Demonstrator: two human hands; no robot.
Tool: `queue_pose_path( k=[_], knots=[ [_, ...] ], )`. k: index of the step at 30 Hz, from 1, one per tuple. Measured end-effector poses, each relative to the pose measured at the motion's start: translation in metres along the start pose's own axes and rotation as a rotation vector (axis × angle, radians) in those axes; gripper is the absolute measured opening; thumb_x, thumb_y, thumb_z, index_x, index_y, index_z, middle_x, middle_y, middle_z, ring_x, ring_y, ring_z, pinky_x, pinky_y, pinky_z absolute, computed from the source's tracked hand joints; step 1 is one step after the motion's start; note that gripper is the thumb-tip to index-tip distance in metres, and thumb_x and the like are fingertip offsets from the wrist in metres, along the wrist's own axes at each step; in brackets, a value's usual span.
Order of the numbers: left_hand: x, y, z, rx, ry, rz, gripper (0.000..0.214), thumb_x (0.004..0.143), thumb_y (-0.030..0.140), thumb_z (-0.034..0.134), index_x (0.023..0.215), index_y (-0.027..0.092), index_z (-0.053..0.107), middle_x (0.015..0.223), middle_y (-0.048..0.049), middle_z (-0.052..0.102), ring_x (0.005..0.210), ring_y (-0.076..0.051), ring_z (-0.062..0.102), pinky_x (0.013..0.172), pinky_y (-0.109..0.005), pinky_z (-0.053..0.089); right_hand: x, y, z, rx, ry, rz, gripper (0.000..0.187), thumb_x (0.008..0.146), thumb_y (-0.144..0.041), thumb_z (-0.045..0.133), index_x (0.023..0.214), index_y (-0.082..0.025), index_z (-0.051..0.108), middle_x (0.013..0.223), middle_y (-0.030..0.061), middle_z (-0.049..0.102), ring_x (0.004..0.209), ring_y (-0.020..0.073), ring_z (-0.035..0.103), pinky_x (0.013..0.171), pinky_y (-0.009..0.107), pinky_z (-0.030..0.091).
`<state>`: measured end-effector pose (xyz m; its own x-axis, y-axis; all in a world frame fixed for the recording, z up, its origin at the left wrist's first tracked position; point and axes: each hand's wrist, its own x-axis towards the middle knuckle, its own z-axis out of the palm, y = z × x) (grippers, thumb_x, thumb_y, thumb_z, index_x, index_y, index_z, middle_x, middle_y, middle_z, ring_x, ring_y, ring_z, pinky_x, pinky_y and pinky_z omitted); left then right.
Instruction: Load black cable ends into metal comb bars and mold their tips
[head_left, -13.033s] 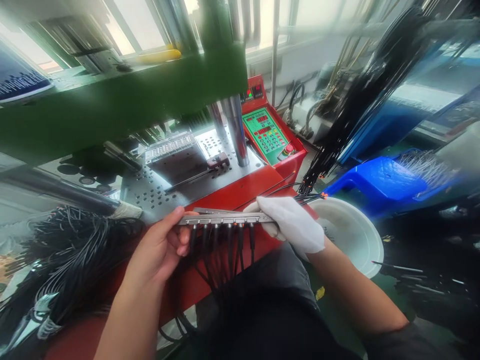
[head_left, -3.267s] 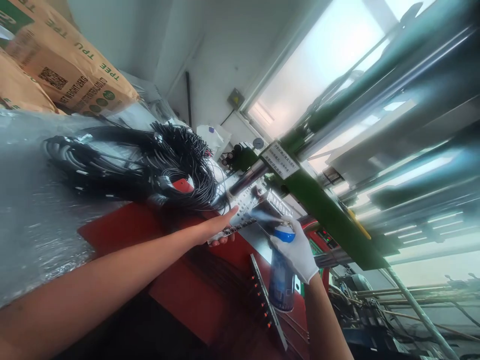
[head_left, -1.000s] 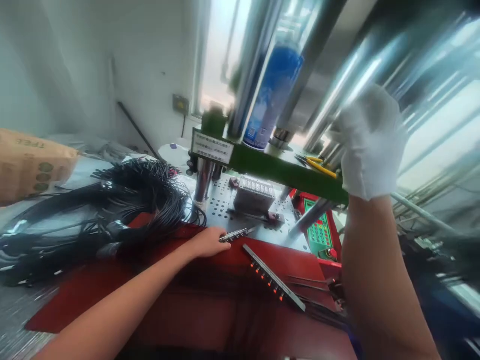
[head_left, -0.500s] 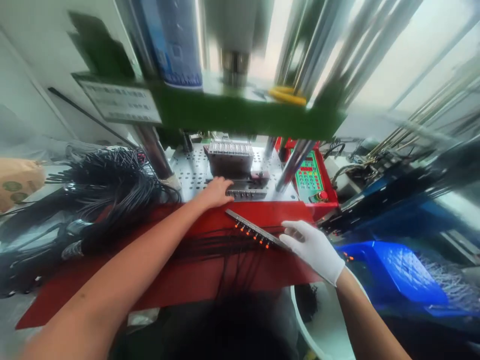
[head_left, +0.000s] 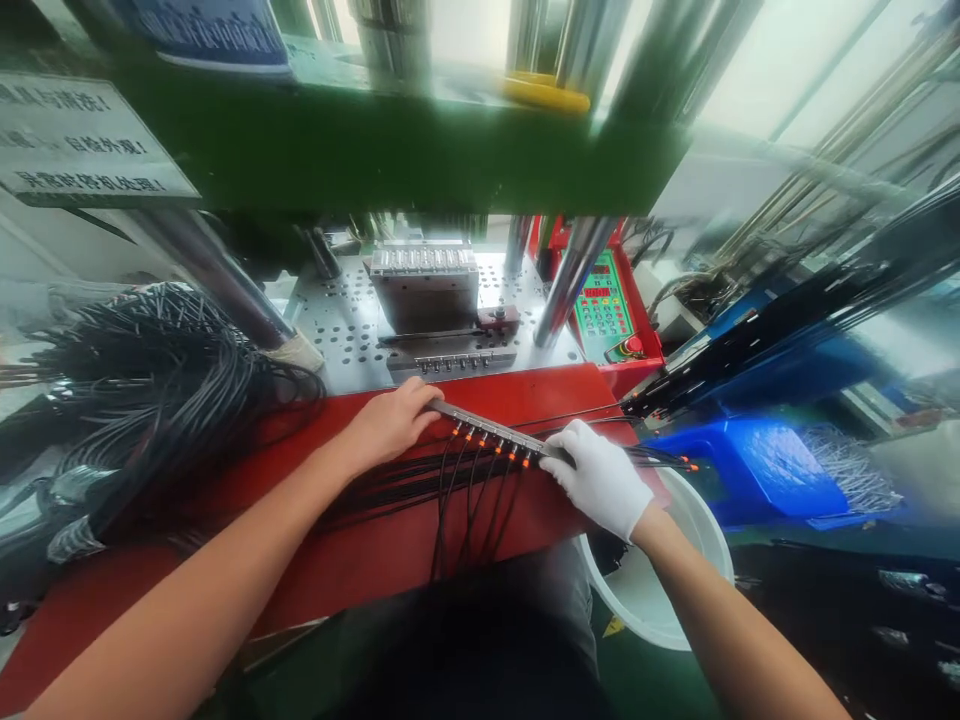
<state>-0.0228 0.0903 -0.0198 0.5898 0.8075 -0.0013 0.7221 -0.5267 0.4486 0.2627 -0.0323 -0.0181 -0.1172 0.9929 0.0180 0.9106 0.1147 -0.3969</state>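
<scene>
A long metal bar [head_left: 491,428] slants over the red worktop, with a row of orange-tipped black cables [head_left: 471,480] hanging from its near edge. My left hand [head_left: 394,425], bare, pinches the bar's left end between thumb and fingers. At the other end, my right hand [head_left: 596,475] in a white glove grips the bar. Beyond them, a second metal bar [head_left: 454,364] with a row of small fittings lies at the front of the machine's perforated plate [head_left: 337,325]. Behind it stands a dark metal mould block [head_left: 427,285].
Bundled black cables [head_left: 165,370] cover the left side of the red worktop [head_left: 315,560]. A red-framed control panel [head_left: 604,300] stands right of the machine. Below right are a white bucket [head_left: 709,560] and a blue bin [head_left: 780,465]. Overhead crosses a green beam [head_left: 420,160].
My left hand has come back from the machine plate and taken hold of the bar's left end. My right hand has closed on the right end. The camera view has shifted.
</scene>
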Motion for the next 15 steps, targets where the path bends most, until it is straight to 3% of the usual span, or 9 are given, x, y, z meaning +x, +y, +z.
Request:
queue_pose_path(
  k=[4, 8, 11, 13, 15],
  knots=[
    [-0.012, 0.007, -0.027, -0.531, 0.030, -0.165, 0.031, 0.084, 0.042, 0.056, 0.106, 0.021, 0.057, 0.066, 0.0016, 0.056, 0.056, -0.014, 0.053, 0.056, -0.026, 0.043, 0.009, -0.004, -0.015, 0.196, 0.015, -0.018, 0.012, 0.087, -0.033, 0.055, 0.091, -0.022, 0.059, 0.089, 0.0025, 0.060, 0.080, 0.0176, 0.059, 0.074, 0.031, 0.045],
    [-0.017, 0.015, -0.052, -1.050, 0.290, -0.344, 0.030, 0.079, 0.044, 0.063, 0.090, 0.017, 0.059, 0.054, 0.0050, 0.048, 0.040, -0.008, 0.040, 0.039, -0.020, 0.032, 0.036, -0.018, -0.036, 0.452, 0.023, 0.015, 0.019, 0.086, -0.039, 0.056, 0.094, -0.023, 0.062, 0.082, -0.0004, 0.065, 0.070, 0.0155, 0.058, 0.065, 0.028, 0.046],
    [-0.011, 0.009, -0.066, -1.146, 0.473, -0.416, 0.031, 0.077, 0.044, 0.066, 0.071, 0.016, 0.053, 0.055, 0.0043, 0.047, 0.038, -0.005, 0.037, 0.034, -0.018, 0.027, 0.070, -0.034, -0.046, 0.647, -0.007, 0.055, 0.027, 0.082, -0.044, 0.059, 0.094, -0.021, 0.066, 0.066, -0.0015, 0.060, 0.053, 0.0119, 0.050, 0.049, 0.025, 0.039],
    [-0.002, -0.002, -0.074, -1.128, 0.555, -0.426, 0.032, 0.077, 0.043, 0.066, 0.068, 0.016, 0.050, 0.055, 0.0046, 0.046, 0.038, -0.005, 0.038, 0.034, -0.018, 0.028, 0.098, -0.043, -0.049, 0.805, -0.040, 0.090, 0.031, 0.079, -0.046, 0.061, 0.093, -0.018, 0.066, 0.053, -0.0042, 0.050, 0.043, 0.0094, 0.041, 0.041, 0.023, 0.031],
    [0.010, -0.017, -0.082, -1.098, 0.630, -0.426, 0.032, 0.077, 0.042, 0.065, 0.068, 0.017, 0.049, 0.055, 0.0051, 0.045, 0.038, -0.005, 0.037, 0.034, -0.019, 0.029, 0.131, -0.050, -0.048, 0.981, -0.039, 0.115, 0.031, 0.080, -0.047, 0.060, 0.088, -0.017, 0.063, 0.050, -0.0051, 0.045, 0.041, 0.0085, 0.038, 0.039, 0.022, 0.031]
  ],
)
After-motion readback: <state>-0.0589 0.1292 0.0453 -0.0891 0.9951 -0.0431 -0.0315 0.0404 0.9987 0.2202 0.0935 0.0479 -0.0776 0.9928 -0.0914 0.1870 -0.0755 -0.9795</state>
